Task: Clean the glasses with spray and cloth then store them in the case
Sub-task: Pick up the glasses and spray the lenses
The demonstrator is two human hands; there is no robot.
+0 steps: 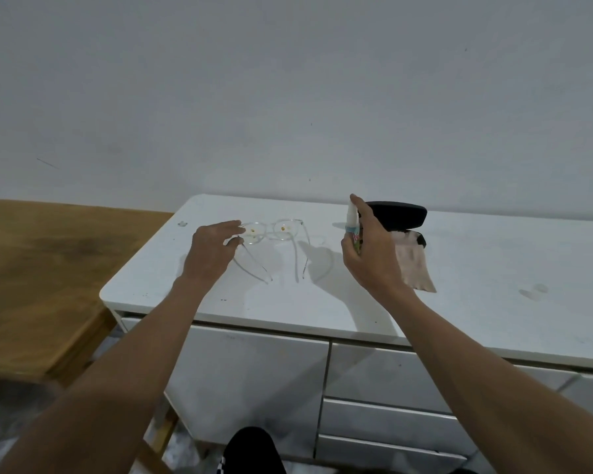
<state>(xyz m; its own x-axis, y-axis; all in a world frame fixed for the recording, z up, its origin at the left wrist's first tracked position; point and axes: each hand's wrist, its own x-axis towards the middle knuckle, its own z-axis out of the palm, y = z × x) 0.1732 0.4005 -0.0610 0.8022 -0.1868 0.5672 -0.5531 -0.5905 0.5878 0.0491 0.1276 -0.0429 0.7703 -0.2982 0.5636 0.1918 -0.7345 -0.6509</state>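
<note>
Clear-framed glasses (281,230) lie on the white cabinet top (493,302), temples unfolded toward me, with small yellow spots on both lenses. My left hand (211,249) hovers at the left lens with fingers spread, fingertips at the frame; whether they touch it is unclear. My right hand (370,248) is wrapped around a small white spray bottle (352,220), held upright, index finger on its top. Behind that hand sits a black glasses case (399,213), lid open. A pinkish cloth (415,261) spills out of it onto the top.
A white wall rises directly behind the cabinet. Drawers (384,381) run under the top. To the left stands a lower wooden table (38,278). A dark shoe or knee (254,449) shows at the bottom edge.
</note>
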